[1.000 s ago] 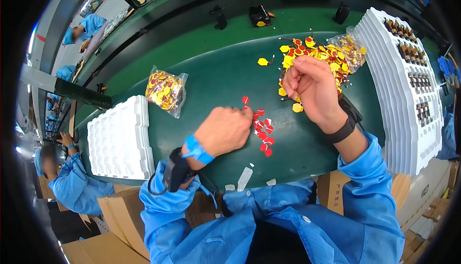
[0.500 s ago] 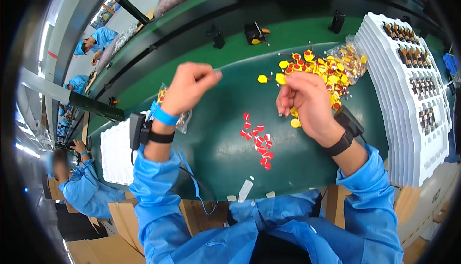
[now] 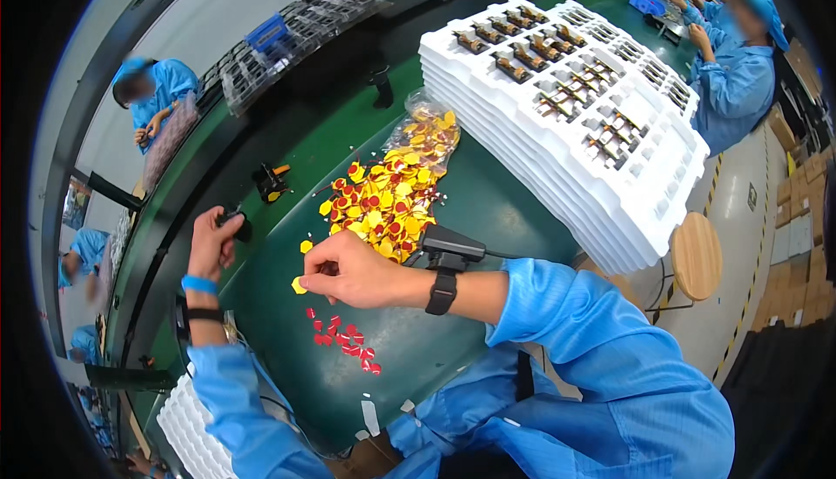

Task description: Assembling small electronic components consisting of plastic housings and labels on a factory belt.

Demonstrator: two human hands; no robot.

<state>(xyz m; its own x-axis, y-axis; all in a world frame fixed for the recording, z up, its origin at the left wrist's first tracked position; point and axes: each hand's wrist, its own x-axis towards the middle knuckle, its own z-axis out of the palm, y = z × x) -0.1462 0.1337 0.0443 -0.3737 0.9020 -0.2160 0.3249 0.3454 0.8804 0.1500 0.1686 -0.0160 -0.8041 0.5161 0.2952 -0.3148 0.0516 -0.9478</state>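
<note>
My right hand (image 3: 348,272) pinches a small yellow hexagonal piece (image 3: 299,286) between thumb and fingertips, above the green table mat (image 3: 488,192). Beyond that hand lies a heap of yellow and red pieces with short wires (image 3: 379,205), and one loose yellow piece (image 3: 306,246) sits beside it. Small red discs with white stripes (image 3: 353,340) are scattered on the mat below my right hand. Out to the left, my left hand (image 3: 213,244) is closed, its thumb and fingers bent right at a small black part (image 3: 238,225). Whether they grip that part is hidden.
A tall stack of white trays (image 3: 514,165) holding small parts stands right of the heap, near a clear bag (image 3: 427,126). Black parts (image 3: 272,183) sit along the green belt (image 3: 322,139). A round wooden stool (image 3: 696,257) is at the right. Co-workers sit around.
The view has turned to the right. My left hand has moved out over the belt to a black part. My right hand has carried the yellow piece away from the heap, nearer the red discs.
</note>
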